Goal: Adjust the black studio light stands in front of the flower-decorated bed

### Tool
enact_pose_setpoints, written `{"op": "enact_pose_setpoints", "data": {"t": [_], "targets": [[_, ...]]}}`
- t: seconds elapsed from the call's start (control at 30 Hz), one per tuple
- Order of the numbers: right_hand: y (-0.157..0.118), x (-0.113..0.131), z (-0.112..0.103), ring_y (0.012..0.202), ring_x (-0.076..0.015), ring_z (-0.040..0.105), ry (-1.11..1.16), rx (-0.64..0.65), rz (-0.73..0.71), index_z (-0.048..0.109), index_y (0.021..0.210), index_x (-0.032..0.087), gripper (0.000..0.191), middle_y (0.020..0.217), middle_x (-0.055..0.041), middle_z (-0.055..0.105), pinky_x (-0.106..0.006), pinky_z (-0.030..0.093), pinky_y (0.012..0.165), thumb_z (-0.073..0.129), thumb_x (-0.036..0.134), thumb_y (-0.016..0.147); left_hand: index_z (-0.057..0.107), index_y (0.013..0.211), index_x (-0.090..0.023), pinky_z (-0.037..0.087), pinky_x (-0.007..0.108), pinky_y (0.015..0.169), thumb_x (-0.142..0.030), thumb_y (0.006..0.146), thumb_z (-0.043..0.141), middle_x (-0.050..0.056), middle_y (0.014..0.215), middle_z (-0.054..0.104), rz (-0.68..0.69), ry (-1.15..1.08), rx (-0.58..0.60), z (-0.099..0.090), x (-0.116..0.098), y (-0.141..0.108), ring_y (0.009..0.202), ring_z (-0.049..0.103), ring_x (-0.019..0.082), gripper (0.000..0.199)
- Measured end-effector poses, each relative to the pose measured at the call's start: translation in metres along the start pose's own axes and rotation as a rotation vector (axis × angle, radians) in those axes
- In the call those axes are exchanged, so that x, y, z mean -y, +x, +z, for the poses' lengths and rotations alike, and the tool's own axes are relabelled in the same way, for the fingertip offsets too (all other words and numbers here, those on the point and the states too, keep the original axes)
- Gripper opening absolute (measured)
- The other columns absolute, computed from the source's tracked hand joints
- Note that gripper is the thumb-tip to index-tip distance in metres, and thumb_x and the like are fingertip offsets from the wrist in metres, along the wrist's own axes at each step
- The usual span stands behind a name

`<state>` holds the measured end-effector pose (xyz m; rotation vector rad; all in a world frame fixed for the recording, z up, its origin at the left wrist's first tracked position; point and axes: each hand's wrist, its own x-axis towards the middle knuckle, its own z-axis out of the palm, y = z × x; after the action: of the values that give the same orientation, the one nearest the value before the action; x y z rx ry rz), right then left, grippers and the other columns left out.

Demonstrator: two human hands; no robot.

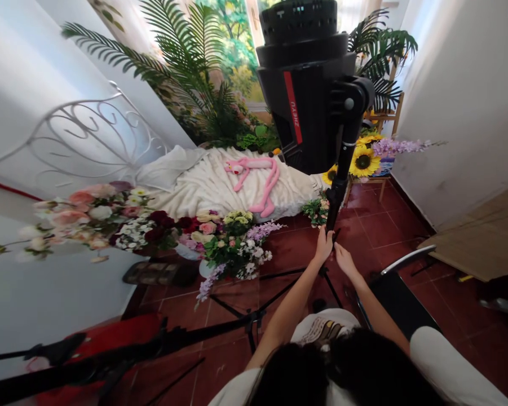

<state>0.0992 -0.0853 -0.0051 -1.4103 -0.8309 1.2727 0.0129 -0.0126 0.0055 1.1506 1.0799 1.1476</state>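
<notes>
A large black studio light [306, 107] with a red stripe stands upright on a black light stand [333, 211]. My left hand [325, 243] is closed around the lower part of the stand's pole. Just to the right, my right hand [343, 258] is at the same pole, its fingers drawn together near a small dark part that is too small to make out. Behind the stand, a pink plush toy [260, 163] lies on a cream blanket [211, 183] with a white metal headboard [84, 132] at its left end.
Artificial flowers [232, 237] line the blanket's front, with sunflowers [363, 162] at right. Black tripod legs [237, 324] cross the red tiled floor [367, 225] at lower left. A black chair [400, 301] is close on the right. Palm leaves [186, 56] rise behind.
</notes>
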Motion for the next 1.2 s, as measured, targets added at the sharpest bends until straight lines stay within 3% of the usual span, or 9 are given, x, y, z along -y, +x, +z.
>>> {"op": "enact_pose_setpoints", "data": {"t": [0.13, 0.27, 0.5, 0.63, 0.77, 0.93, 1.07, 1.2], "targets": [[0.004, -0.004, 0.017, 0.031, -0.0056, 0.019, 0.661, 0.102, 0.293, 0.035, 0.056, 0.022, 0.038, 0.039, 0.0101, 0.030, -0.019, 0.018, 0.033, 0.047, 0.031, 0.092, 0.058, 0.108, -0.016, 0.042, 0.034, 0.097, -0.043, 0.088, 0.053, 0.010, 0.099, 0.067, 0.052, 0.058, 0.045, -0.002, -0.006, -0.002, 0.104, 0.060, 0.023, 0.033], [0.002, -0.006, 0.020, 0.030, -0.0048, 0.018, 1.149, 0.132, 0.350, 0.029, 0.060, 0.022, 0.033, 0.039, 0.0117, 0.024, -0.015, 0.019, 0.033, 0.040, 0.006, 0.087, 0.059, 0.105, -0.016, 0.042, 0.033, 0.097, -0.042, 0.089, 0.052, 0.010, 0.098, 0.067, 0.080, 0.072, 0.088, -0.007, -0.010, -0.003, 0.102, 0.060, 0.022, 0.031], [0.001, -0.005, 0.042, 0.031, -0.0048, 0.022, 1.224, -0.015, 0.239, 0.027, 0.059, 0.021, 0.032, 0.043, 0.0104, 0.024, -0.013, 0.023, 0.035, 0.041, 0.002, 0.080, 0.059, 0.112, -0.017, 0.040, 0.032, 0.101, -0.043, 0.088, 0.054, 0.010, 0.113, 0.065, 0.113, 0.091, 0.080, -0.014, -0.007, -0.006, 0.108, 0.059, 0.020, 0.036], [-0.005, -0.006, 0.050, 0.033, -0.0054, 0.028, 1.262, -0.036, 0.381, 0.035, 0.061, 0.021, 0.025, 0.044, 0.0096, 0.031, -0.014, 0.028, 0.036, 0.042, 0.003, 0.077, 0.059, 0.115, -0.018, 0.042, 0.033, 0.101, -0.042, 0.087, 0.054, 0.012, 0.123, 0.061, 0.155, 0.052, 0.082, -0.030, 0.002, -0.017, 0.113, 0.058, 0.019, 0.037], [-0.020, -0.011, 0.054, 0.037, -0.0066, 0.037, 1.340, 0.039, 0.448, 0.042, 0.067, 0.021, 0.020, 0.048, 0.0084, 0.041, -0.015, 0.032, 0.039, 0.043, 0.002, 0.073, 0.064, 0.097, -0.016, 0.050, 0.033, 0.087, -0.047, 0.085, 0.054, 0.011, 0.103, 0.068, 0.029, 0.007, 0.040, -0.066, 0.014, -0.035, 0.091, 0.065, 0.018, 0.034], [-0.030, -0.013, 0.075, 0.041, -0.0060, 0.040, 1.220, 0.225, 0.420, 0.039, 0.069, 0.022, 0.020, 0.050, 0.0091, 0.042, -0.014, 0.033, 0.044, 0.047, 0.004, 0.070, 0.064, 0.089, -0.015, 0.053, 0.028, 0.071, -0.049, 0.082, 0.055, 0.006, 0.080, 0.069, -0.131, -0.033, -0.192, -0.134, 0.031, -0.066, 0.070, 0.065, 0.014, 0.036], [-0.030, -0.012, 0.117, 0.041, -0.0061, 0.040, 1.201, 0.291, 0.601, 0.040, 0.070, 0.022, 0.018, 0.050, 0.0086, 0.042, -0.014, 0.034, 0.044, 0.046, 0.005, 0.073, 0.065, 0.087, -0.014, 0.053, 0.027, 0.067, -0.049, 0.082, 0.056, 0.005, 0.076, 0.068, -0.130, -0.057, -0.452, -0.192, 0.037, -0.096, 0.063, 0.063, 0.012, 0.037], [-0.038, -0.014, 0.177, 0.040, -0.0072, 0.039, 1.071, 0.417, 0.776, 0.041, 0.070, 0.022, 0.018, 0.050, 0.0077, 0.042, -0.015, 0.034, 0.041, 0.044, 0.006, 0.077, 0.065, 0.085, -0.014, 0.052, 0.026, 0.064, -0.051, 0.080, 0.057, 0.005, 0.073, 0.068, -0.080, -0.095, -0.688, -0.243, 0.036, -0.131, 0.060, 0.061, 0.011, 0.038]]}}
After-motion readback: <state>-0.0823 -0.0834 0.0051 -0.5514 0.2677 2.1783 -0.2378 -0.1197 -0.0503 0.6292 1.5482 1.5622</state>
